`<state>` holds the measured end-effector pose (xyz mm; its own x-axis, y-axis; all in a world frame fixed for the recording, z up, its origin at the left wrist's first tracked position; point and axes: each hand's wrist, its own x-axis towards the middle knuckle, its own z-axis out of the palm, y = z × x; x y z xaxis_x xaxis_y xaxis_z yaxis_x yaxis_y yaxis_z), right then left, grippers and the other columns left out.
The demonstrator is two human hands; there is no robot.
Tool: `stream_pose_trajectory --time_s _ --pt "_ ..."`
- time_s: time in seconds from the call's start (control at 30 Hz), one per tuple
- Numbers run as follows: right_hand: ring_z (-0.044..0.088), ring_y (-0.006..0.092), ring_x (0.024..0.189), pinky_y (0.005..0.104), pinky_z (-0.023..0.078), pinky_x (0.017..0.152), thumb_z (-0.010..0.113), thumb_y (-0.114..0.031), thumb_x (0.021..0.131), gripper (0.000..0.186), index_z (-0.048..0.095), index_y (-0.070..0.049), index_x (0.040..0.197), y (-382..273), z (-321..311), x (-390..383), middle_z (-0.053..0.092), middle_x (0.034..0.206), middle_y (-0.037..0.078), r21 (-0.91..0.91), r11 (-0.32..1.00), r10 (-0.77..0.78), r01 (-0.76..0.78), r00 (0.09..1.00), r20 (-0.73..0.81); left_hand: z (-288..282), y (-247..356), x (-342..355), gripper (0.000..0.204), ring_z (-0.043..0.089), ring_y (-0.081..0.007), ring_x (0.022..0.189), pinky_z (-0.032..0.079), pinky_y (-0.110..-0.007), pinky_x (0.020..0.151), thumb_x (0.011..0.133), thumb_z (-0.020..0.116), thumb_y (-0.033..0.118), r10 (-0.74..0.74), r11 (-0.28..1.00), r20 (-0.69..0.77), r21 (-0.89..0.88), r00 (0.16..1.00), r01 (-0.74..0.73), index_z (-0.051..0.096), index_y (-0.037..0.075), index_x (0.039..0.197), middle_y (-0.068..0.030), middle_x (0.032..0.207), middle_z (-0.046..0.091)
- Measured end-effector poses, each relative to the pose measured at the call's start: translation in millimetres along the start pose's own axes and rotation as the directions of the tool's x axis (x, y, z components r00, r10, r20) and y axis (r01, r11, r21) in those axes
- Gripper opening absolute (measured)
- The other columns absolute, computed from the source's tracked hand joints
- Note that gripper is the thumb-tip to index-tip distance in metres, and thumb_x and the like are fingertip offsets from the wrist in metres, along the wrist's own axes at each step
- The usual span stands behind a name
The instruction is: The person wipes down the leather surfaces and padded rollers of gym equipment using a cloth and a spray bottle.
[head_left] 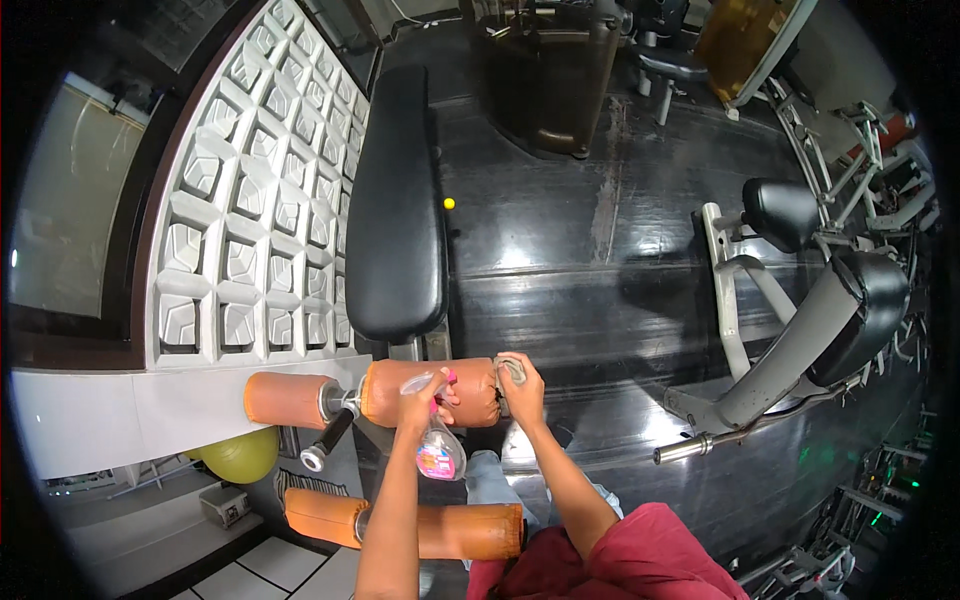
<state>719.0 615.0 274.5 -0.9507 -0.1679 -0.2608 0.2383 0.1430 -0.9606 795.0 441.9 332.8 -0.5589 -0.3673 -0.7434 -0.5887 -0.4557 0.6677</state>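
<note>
My left hand (428,398) is wrapped round the neck of a clear spray bottle (440,455) with a pink trigger and a pink label. It is held just over an orange-brown padded roller (385,385) on a gym bench. At the roller's right end, my right hand (522,388) grips a folded greyish cloth (512,370) and presses it against the end. A second padded roller (470,530) lies nearer to me, partly behind my left forearm. To the left, a shorter orange roller (288,400) sits on the same metal bar.
Beyond the rollers stretches a long black bench pad (395,220), beside a white lattice wall (260,200). A small yellow ball (449,203) rests on the dark floor. A black handle (330,440) juts out near the left roller. On the right stands a padded gym machine (800,340).
</note>
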Motion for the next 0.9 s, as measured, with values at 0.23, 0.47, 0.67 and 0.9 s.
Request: stream_pose_trajectory --time_s 0.23,0.47,0.67,0.9 --pt "0.072 0.0294 0.096 0.0383 0.053 0.085 0.068 -0.022 0.09 0.025 0.069 -0.007 0.11 12.8 -1.3 2.4 0.074 0.099 0.016 -0.106 0.99 0.092 -0.095 0.995 -0.029 4.4 13.5 -5.8 0.048 0.061 -0.0179 0.048 0.05 -0.029 0.043 0.088 0.072 0.049 -0.063 0.996 0.023 0.068 0.998 0.061 0.068 0.002 0.096 -0.0103 0.075 0.067" --pt "0.071 0.0332 0.095 0.04 0.053 0.085 0.069 -0.032 0.09 0.031 0.069 -0.009 0.111 24.2 1.1 -2.3 0.074 0.1 0.018 -0.165 0.959 0.223 -0.232 0.972 -0.07 3.6 15.0 -4.6 0.048 0.059 -0.0183 0.045 0.049 -0.028 0.044 0.087 0.072 0.05 -0.063 0.995 0.01 0.084 0.998 0.062 0.067 0.003 0.096 -0.0103 0.075 0.067" --pt "0.071 0.0267 0.088 0.0387 0.054 0.085 0.068 -0.034 0.091 0.037 0.067 -0.005 0.114 79.0 -6.3 -7.4 0.074 0.101 0.015 -0.035 0.932 0.363 -0.362 0.931 0.047 8.1 16.1 -1.6 0.048 0.057 -0.0187 0.044 0.048 -0.028 0.044 0.086 0.071 0.05 -0.065 0.995 0.015 0.083 0.998 0.063 0.068 0.004 0.098 -0.0091 0.076 0.066" --pt "0.067 0.0345 0.104 0.0425 0.05 0.091 0.065 -0.039 0.092 0.046 0.062 -0.002 0.119 59.4 -3.1 -50.3 0.07 0.109 0.023 -0.07 0.879 0.472 -0.471 0.882 -0.01 3.4 17.2 -1.4 0.05 0.056 -0.0192 0.042 0.047 -0.028 0.044 0.085 0.071 0.052 -0.085 0.991 0.007 0.101 0.996 0.084 0.067 0.005 0.101 -0.0094 0.077 0.066"
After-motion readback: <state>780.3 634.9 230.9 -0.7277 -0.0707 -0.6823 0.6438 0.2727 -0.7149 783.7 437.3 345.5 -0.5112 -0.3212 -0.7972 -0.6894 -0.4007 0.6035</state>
